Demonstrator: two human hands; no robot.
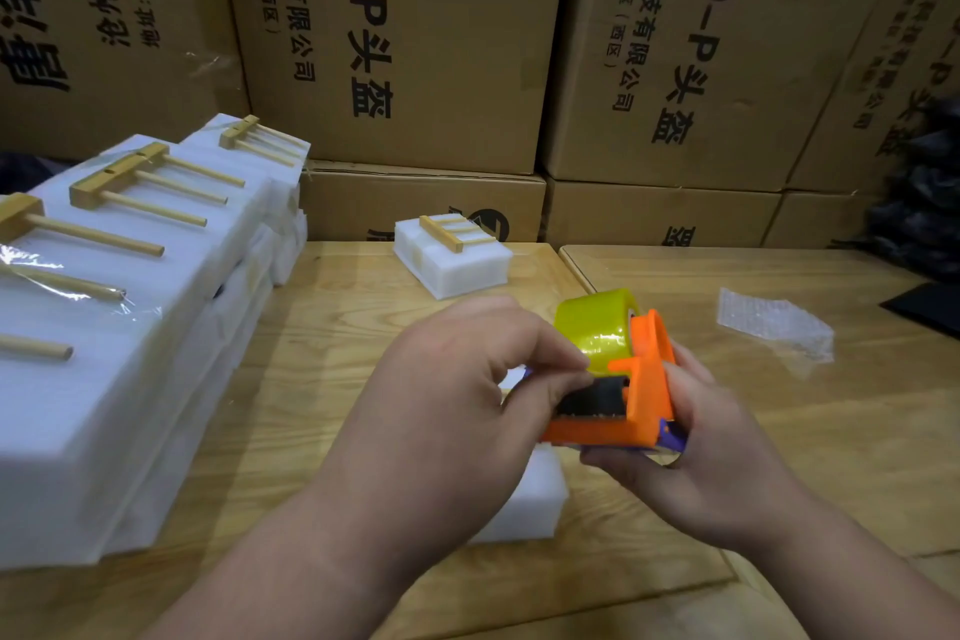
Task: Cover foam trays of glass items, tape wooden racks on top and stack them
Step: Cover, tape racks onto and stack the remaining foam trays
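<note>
An orange tape dispenser (641, 398) with a yellowish tape roll (597, 327) is held above the wooden table (322, 379). My right hand (711, 457) grips the dispenser from below and behind. My left hand (457, 400) pinches at the tape end by the dispenser's black roller. A white foam tray (524, 504) lies on the table under my hands, mostly hidden. At the left stands a stack of foam trays (130, 327) with wooden racks (140, 182) taped on top. One more foam tray with a wooden rack (452, 255) sits at the far middle.
Large cardboard boxes (405, 42) form a wall behind the table. A crumpled piece of clear bubble wrap (774, 322) lies at the right, a black flat object (930, 307) at the right edge. Dark bags (919, 203) are piled at the far right.
</note>
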